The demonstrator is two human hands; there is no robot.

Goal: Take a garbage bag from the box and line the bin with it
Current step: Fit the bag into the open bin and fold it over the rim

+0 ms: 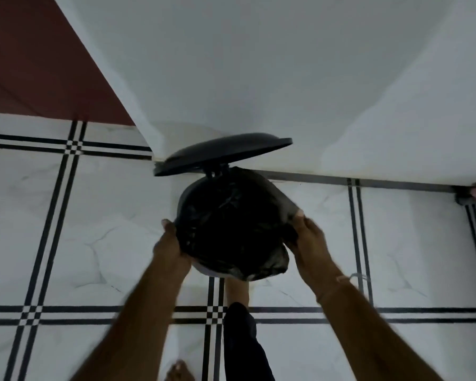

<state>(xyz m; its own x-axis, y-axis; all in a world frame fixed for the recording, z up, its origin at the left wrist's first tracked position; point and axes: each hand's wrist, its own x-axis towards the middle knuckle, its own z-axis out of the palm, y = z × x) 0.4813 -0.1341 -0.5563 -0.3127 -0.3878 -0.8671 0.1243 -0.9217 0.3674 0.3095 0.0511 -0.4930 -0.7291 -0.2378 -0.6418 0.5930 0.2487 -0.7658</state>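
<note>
A round pedal bin (186, 200) stands on the tiled floor against the white wall, its dark lid (220, 155) raised and tilted back. A black garbage bag (231, 229) fills the bin's mouth and drapes over its near rim. My left hand (171, 243) grips the bag's edge at the left rim. On the right side, my right hand (309, 240) pinches the bag's edge and stretches it outward. A foot (237, 291) reaches under the bin's front, where the pedal is hidden. The bag box is not in view.
White floor tiles (94, 243) with black line borders surround the bin. White walls (259, 78) meet in a corner behind it. A dark red surface (39, 64) lies at the upper left. My other foot (179, 371) shows at the bottom edge.
</note>
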